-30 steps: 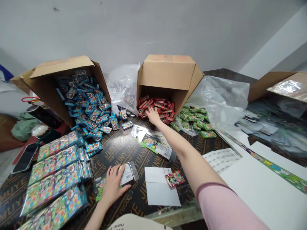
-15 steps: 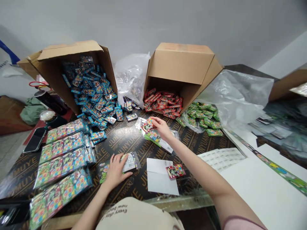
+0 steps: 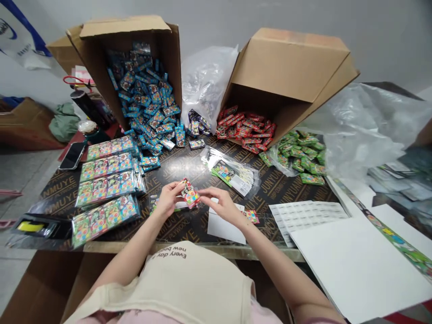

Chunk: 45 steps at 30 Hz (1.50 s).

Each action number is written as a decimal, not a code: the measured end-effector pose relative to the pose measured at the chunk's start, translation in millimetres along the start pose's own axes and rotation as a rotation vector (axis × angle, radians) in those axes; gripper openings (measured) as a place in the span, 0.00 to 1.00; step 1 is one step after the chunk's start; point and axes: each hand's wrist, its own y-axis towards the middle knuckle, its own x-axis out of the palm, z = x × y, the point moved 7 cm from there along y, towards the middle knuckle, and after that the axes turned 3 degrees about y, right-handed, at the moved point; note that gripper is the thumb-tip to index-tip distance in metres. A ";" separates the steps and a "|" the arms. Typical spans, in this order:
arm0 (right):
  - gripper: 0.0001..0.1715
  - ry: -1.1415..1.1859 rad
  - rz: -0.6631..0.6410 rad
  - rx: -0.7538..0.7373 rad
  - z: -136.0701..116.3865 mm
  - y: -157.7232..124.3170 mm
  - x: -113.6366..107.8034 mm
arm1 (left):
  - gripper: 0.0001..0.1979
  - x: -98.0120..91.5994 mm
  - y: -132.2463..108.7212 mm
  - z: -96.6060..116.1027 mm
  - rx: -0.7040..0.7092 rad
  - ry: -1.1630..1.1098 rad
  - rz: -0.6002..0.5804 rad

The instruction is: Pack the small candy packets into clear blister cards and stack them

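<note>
My left hand (image 3: 169,198) and my right hand (image 3: 221,204) meet above the near edge of the dark table (image 3: 178,166), both pinched on one small red packet (image 3: 189,194). Under them lies a clear bag with a green card (image 3: 153,203) and a white sheet (image 3: 222,225) with another red packet (image 3: 251,216) on it. A tipped box (image 3: 290,76) at the back spills red packets (image 3: 245,128). Green packets (image 3: 302,155) lie to its right.
A second tipped box (image 3: 135,31) spills blue packets (image 3: 148,108) at the back left. Filled clear bags (image 3: 106,189) are stacked at the left, a bundle of empty printed bags (image 3: 232,173) lies mid-table. Label sheets (image 3: 305,216) and white board (image 3: 357,265) are at right. A phone (image 3: 72,155) rests far left.
My right hand drew back from the red packets with one packet in it. My left hand left the clear bag and joined it on the packet. The view tilted down.
</note>
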 end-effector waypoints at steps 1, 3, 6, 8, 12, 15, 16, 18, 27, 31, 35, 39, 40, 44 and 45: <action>0.13 -0.073 -0.027 -0.047 -3.9 -3.8 1.2 | 0.19 -5.6 -1.2 0.7 -0.019 0.009 0.005; 0.16 -0.157 -0.024 -0.127 -10.2 -9.1 -0.4 | 0.18 -12.7 -5.4 3.0 -0.033 0.047 0.001; 0.39 -0.195 -0.064 -0.211 -17.1 -12.0 4.1 | 0.17 -11.4 -13.5 3.8 -0.027 0.101 -0.028; 0.50 -0.220 -0.144 -0.269 -21.9 -13.7 15.4 | 0.17 -5.3 -18.3 3.3 -0.006 0.149 -0.053; 0.48 -0.271 -0.175 -0.384 -31.7 -17.9 32.2 | 0.16 6.4 -22.5 4.8 0.067 0.290 -0.120; 0.45 -0.367 -0.022 -0.431 -29.9 -17.7 21.7 | 0.21 6.2 -19.2 7.2 0.134 0.415 -0.195; 0.45 -0.415 0.054 -0.431 -25.2 -17.0 13.7 | 0.22 3.5 -17.1 9.0 0.189 0.506 -0.207; 0.45 -0.513 0.194 -0.401 -8.7 -15.5 -4.2 | 0.28 -3.5 -12.7 11.3 0.350 0.820 -0.197; 0.43 -0.490 -0.005 -0.212 54.5 -17.9 -1.6 | 0.53 -22.3 -13.1 -22.1 0.613 1.499 -0.260; 0.45 -0.333 0.018 -0.215 36.0 -9.4 -14.8 | 0.53 -22.1 -24.4 -6.9 0.629 1.271 -0.303; 0.47 -0.459 0.129 -0.160 31.0 8.7 -37.1 | 0.53 -24.7 -25.9 8.5 0.639 1.185 -0.229; 0.49 -0.404 -0.077 -0.153 27.8 16.4 -20.6 | 0.53 -22.4 -29.0 14.7 0.689 1.246 -0.224; 0.48 -0.334 -0.165 -0.179 24.0 15.7 -11.8 | 0.53 -20.8 -30.5 15.2 0.696 1.261 -0.242; 0.47 -0.094 -0.476 -0.208 9.2 8.9 17.3 | 0.56 -11.5 -38.8 15.1 0.696 1.293 -0.350; 0.48 -0.065 -0.519 -0.202 6.3 7.5 20.7 | 0.57 -9.2 -40.8 15.0 0.690 1.290 -0.371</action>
